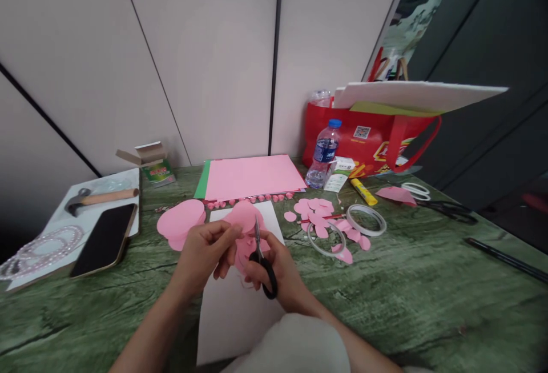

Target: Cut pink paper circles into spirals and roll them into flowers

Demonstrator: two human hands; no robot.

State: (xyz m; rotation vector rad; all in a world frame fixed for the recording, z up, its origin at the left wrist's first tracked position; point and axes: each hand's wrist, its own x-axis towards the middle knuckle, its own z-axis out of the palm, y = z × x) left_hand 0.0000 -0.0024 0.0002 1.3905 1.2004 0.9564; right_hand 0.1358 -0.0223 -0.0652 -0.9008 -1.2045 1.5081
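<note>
My right hand (pixel 283 267) grips a pair of black-handled scissors (pixel 269 279), their blades pointing up and away from me. Close beside it, my left hand (pixel 209 247) pinches a piece of pink paper (pixel 245 216) with a rounded edge at the blades. Whether the blades are in the paper, I cannot tell. More pink paper pieces lie beneath the hands on a white sheet (pixel 235 327). Left of the sheet is a stack of pink paper ovals (pixel 182 219). To the right lie small pink cut-outs (pixel 314 207) in a loose heap.
Two tape rolls (pixel 377 230), a glue stick (pixel 363 191) and white-handled scissors (pixel 416 191) lie on the right. A bottle (pixel 324 156) stands before a red bag (pixel 368 139). Pink sheets (pixel 257 176) lie behind. Leftward are a phone (pixel 105 239), hammer (pixel 103 197) and beads (pixel 47 247).
</note>
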